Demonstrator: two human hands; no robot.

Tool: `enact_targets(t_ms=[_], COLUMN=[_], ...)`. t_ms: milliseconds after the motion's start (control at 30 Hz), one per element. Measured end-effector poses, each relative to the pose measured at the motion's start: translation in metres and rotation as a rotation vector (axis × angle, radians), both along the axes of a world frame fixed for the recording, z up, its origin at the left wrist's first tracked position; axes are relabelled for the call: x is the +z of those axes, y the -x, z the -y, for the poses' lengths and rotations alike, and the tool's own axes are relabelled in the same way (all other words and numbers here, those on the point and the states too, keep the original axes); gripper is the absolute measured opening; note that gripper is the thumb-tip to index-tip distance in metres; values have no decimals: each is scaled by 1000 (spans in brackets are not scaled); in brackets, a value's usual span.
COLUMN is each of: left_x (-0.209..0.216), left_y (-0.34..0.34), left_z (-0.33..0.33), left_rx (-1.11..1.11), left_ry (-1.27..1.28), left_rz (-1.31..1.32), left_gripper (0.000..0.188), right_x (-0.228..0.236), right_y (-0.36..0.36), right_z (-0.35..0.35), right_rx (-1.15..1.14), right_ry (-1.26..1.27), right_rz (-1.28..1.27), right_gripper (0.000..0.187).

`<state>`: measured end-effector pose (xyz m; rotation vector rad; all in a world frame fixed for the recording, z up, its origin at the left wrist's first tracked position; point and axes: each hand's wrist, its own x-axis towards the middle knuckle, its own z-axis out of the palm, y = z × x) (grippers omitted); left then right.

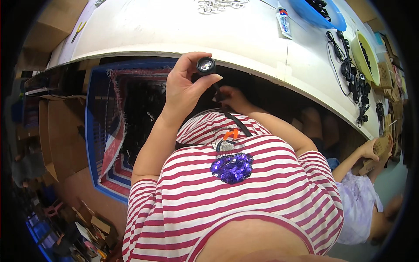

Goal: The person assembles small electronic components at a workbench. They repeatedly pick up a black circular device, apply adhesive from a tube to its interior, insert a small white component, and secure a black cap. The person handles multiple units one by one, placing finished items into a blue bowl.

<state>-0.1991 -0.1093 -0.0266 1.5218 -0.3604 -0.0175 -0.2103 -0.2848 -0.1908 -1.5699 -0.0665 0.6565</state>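
Note:
My left hand (187, 83) is raised near the table's front edge, thumb and fingers closed round a small black lamp (206, 65). Its round clear lens, set in a black rim, faces up. Lower and to the right, close to my belly, my right hand (237, 100) is closed on a dark piece (219, 92). Shadow under the table edge hides most of that piece, and I cannot tell whether it joins the lamp.
Ahead runs a white table (166, 35) with metal rings (220, 5), a tube (283, 22), black cables (349, 72), a blue basin (321, 15) and a yellow basin (365, 56). A lined blue crate (92, 131) full of black items stands left. A co-worker's hand (370, 149) holds a carton at right.

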Motion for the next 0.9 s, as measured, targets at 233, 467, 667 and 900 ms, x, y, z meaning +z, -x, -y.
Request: enact_targets(t_ms=[233,467,667,900], left_x=[12,14,13,11], left_y=[2,2,0,-1], left_z=[1,-10,-10,-12], left_rx=[-89,-335,-340,-365], left_ry=[77,118,172,116], left_rz=[-147,-355,-457,-465], left_gripper=[34,36,35,28], right_x=[-47,-39,-35,-34], right_y=[-8,-13,-14,-12], right_z=[16,21,20,20], right_rx=[-168,-100,-74,-116], right_ry=[-49,102,154,106], right_rz=[12,112,157,122], right_gripper=[23,16,19,23])
